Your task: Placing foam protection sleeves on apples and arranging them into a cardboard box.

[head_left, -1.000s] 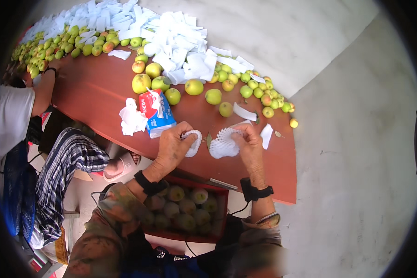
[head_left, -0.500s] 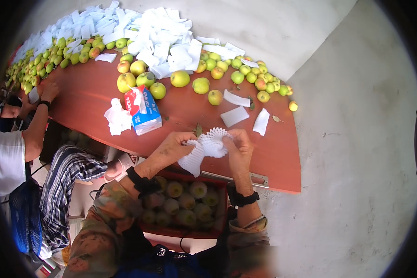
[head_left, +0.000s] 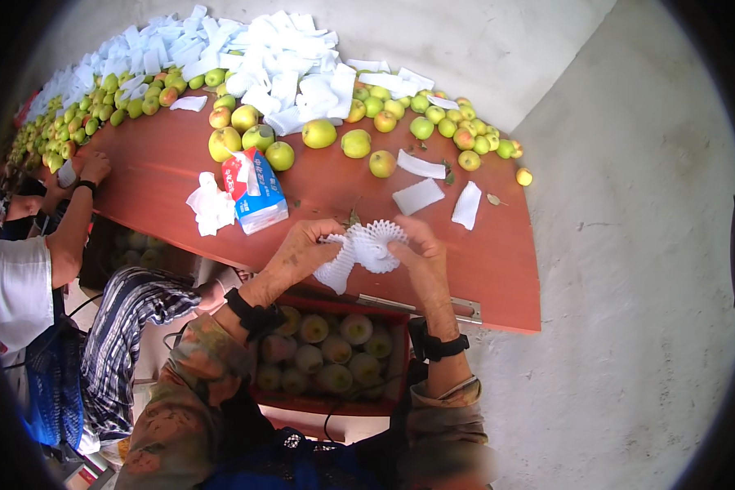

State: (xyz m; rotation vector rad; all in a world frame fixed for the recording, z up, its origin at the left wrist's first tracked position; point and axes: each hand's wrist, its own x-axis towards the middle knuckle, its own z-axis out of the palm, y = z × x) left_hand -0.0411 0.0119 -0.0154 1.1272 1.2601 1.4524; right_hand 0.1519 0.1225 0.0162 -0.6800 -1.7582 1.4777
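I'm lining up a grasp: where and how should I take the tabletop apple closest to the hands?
The apple is probably best gripped around its girth, from above and the near side: it is round, with another apple close behind its left and a white strip beside its right.

Bright; white pile (head_left: 306,77) nr blown-out; dim under tbl (head_left: 498,273); R sleeve (head_left: 445,433) partly blurry; fisheye rim blk.

Your foam net (head_left: 376,245): matt, open-meshed plastic | your tabletop (head_left: 318,192): smooth, wood-look, faintly glossy | apples (head_left: 355,144) before you: smooth, waxy-looking skin | tissue pack (head_left: 257,196): glossy plastic-looking film | tissue (head_left: 211,206): crumpled matt paper | your sleeves (head_left: 192,367): matt cloth | edge strip (head_left: 465,310): shiny metal | wall (head_left: 629,269) at your right: matt, slightly rough
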